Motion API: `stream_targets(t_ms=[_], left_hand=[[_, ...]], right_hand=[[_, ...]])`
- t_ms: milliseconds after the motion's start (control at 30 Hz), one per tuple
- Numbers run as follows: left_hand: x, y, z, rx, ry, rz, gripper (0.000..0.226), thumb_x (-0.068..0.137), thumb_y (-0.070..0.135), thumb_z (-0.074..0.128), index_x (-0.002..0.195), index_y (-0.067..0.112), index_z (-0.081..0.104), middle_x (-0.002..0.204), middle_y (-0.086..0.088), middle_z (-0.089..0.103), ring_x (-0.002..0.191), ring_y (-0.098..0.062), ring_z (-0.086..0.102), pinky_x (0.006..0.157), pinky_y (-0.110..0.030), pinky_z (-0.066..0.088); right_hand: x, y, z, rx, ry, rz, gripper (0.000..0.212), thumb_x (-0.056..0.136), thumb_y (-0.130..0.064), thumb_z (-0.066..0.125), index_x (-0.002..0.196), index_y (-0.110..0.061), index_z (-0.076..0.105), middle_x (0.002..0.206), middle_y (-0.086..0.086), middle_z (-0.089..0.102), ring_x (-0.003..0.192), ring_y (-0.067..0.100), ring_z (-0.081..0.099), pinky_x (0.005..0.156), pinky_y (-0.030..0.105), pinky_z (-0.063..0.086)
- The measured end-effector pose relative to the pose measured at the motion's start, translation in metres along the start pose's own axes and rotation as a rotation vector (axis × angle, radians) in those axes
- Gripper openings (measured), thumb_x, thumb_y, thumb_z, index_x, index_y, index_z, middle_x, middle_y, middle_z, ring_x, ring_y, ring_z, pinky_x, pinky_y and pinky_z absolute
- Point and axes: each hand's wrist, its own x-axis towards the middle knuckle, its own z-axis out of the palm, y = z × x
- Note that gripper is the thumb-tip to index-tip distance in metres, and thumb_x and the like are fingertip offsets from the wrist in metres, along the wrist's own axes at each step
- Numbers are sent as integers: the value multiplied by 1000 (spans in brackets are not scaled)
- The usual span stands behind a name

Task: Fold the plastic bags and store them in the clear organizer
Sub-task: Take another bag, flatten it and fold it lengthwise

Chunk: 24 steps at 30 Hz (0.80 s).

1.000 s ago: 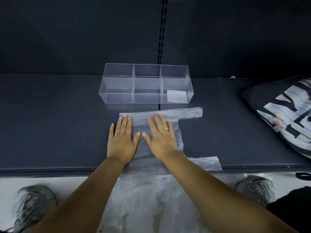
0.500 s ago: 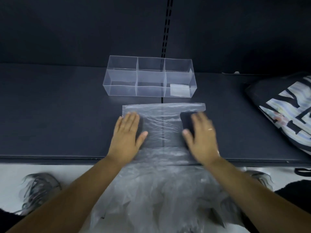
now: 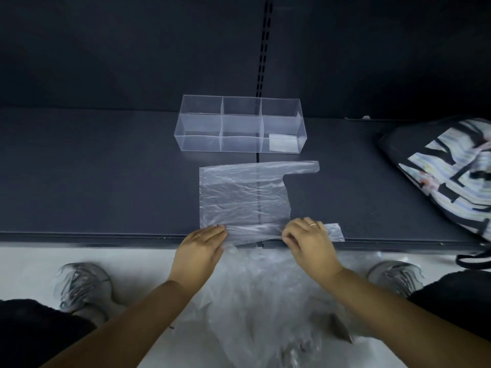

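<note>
Loose bag heap (image 3: 265, 309) nearest, below shelf (image 3: 106, 181) front edge. Left hand (image 3: 198, 251) and right hand (image 3: 309, 243) at front edge, each pinching near edge of plastic bag (image 3: 239, 197), flat mid-shelf. Clear organizer (image 3: 202, 123) beyond, toward back; folded bag (image 3: 283, 142) in right compartment.

The shelf (image 3: 93, 181) has open room on its left side. The box (image 3: 240, 123) stands near the back edge, the bag (image 3: 239, 195) flat before it. A sack (image 3: 451, 168) fills the right end.
</note>
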Motion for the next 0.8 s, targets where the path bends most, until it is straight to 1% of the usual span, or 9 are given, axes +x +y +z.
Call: stream_targets(t_ms=[100,167,300,400,500,567,667,733,800], left_hand=[[6,4,-6,-107,-89,-138,33,77,31,78,103,11,75,109,-2,72,99,-20,69,89,-33,50],[11,5,-10,-204,-118,-256,30,80,35,76,105,18,74,104,2,73,95,-18,68,82,-23,46],[22,-6,-21,-229,-158,-381,9,87,26,67,81,21,72,71,0,68,67,-18,61,57,-24,36],[31,-22,-31,-409,-245,-442,16,87,24,68,72,18,70,61,12,64,59,-1,56,57,-13,39],[40,-32,-41,-663,-257,-587,15,85,26,71,72,19,74,65,17,69,61,9,58,61,-3,40],[47,-36,-43,-776,-238,-682,17,85,27,71,71,18,73,61,18,67,57,12,55,59,-2,39],[63,-40,-43,-809,-204,-765,19,86,35,69,76,19,73,67,20,68,62,14,57,62,-4,38],[77,-41,-39,-819,-151,-791,22,86,37,68,79,18,74,76,16,69,67,10,59,61,-2,39],[92,-45,-31,-805,-78,-814,33,87,38,67,74,8,72,69,6,66,61,2,56,60,-6,39]], right_hand=[[12,2,-15,101,-91,65,5,94,-13,54,89,-13,56,72,1,63,69,26,58,68,31,33],[21,2,-25,182,-107,79,5,96,-19,51,92,-16,51,69,0,63,63,24,59,61,34,40],[41,15,-47,298,-202,148,9,88,-18,65,83,-21,58,65,-4,60,59,13,54,64,29,43],[51,38,-62,475,-335,248,8,82,-12,73,86,-16,68,67,-1,61,61,10,53,67,24,44],[55,66,-74,542,-426,357,15,79,-12,77,93,-15,72,72,-1,65,64,5,59,66,11,45],[57,83,-79,550,-420,414,15,78,-9,77,92,-14,74,75,-2,68,67,2,61,64,6,45],[61,101,-78,605,-321,502,13,80,-5,74,92,-11,73,83,1,71,77,9,64,68,10,46],[64,106,-73,633,-229,551,12,84,-5,70,94,-10,71,84,6,68,77,13,62,69,13,45],[71,108,-63,650,-123,587,12,85,-3,67,95,-9,69,85,11,66,77,15,59,70,16,44]])
